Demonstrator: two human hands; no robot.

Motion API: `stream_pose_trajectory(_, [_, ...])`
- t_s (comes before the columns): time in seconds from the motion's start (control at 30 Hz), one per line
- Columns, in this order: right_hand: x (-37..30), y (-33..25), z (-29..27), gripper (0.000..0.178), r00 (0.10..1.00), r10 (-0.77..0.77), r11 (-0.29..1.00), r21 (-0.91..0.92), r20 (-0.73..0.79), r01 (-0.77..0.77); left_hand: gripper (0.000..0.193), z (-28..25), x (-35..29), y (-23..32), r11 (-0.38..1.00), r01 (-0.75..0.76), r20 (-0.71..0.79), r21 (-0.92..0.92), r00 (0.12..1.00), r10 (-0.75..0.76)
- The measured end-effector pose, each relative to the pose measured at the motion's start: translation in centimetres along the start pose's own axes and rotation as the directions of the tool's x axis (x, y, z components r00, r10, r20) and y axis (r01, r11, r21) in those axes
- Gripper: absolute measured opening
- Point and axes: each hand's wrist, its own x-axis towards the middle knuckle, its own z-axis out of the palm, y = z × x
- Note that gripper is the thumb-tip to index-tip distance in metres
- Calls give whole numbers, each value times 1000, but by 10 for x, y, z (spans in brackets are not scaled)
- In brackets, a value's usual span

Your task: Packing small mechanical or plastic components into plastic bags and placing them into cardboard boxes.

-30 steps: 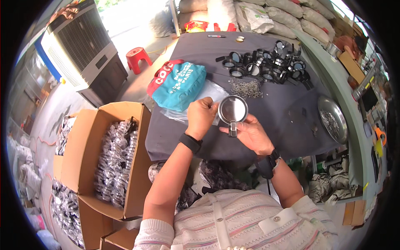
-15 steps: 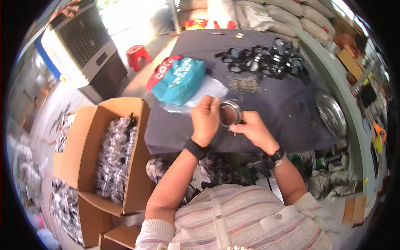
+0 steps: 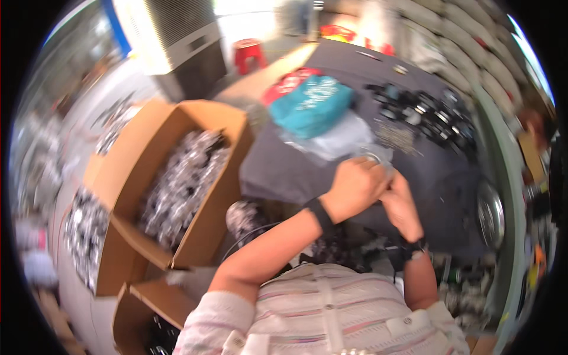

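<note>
A round, silvery-rimmed ring piece [image 3: 378,154] is held up over the near part of the table, blurred and partly hidden by my fingers. My left hand [image 3: 356,184] is closed on its near left side. My right hand [image 3: 402,206] meets it from the right, its thumb and fingers pinched at the lower edge of the ring. A loose pile of small screws [image 3: 397,139] lies just beyond my hands. Behind that sits a heap of black round ring pieces [image 3: 423,109].
A teal and red bag [image 3: 313,105] rests on clear plastic at the table's [image 3: 284,171] left. An open carton [image 3: 171,195] of plastic-wrapped pieces stands left of the table. On the right is a shiny round metal dish [image 3: 490,214]. Farther off are a red stool [image 3: 249,56] and stacked sacks [image 3: 467,41].
My view has swung left, so the table sits farther right in it. Both hands have drawn closer together round the ring piece, and my left hand now covers much of it.
</note>
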Motion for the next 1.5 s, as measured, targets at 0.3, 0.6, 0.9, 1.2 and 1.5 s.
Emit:
stream_pose_trajectory(0.3, [-23,0,-69,32,988,-3,942,331,-157,55,20,22,-7,13,834,213,541,-509,833,116])
stream_pose_trajectory(0.6, [-18,2,-203,16,947,-237,-366,-883,-215,-292,16,51,4,-94,831,129,407,541,825,-393])
stream_pose_trajectory(0.9, [119,-35,-151,9,874,-430,-197,-968,225,153,6,58,7,-111,808,17,435,588,836,-334])
stream_pose_trajectory(1.2, [244,17,-142,17,996,30,-295,-951,82,87,19,48,17,-135,755,572,141,320,760,-635])
stream_pose_trajectory(1.5, [248,6,-156,21,978,101,-130,-972,182,195,10,44,12,-145,725,659,206,199,695,-689])
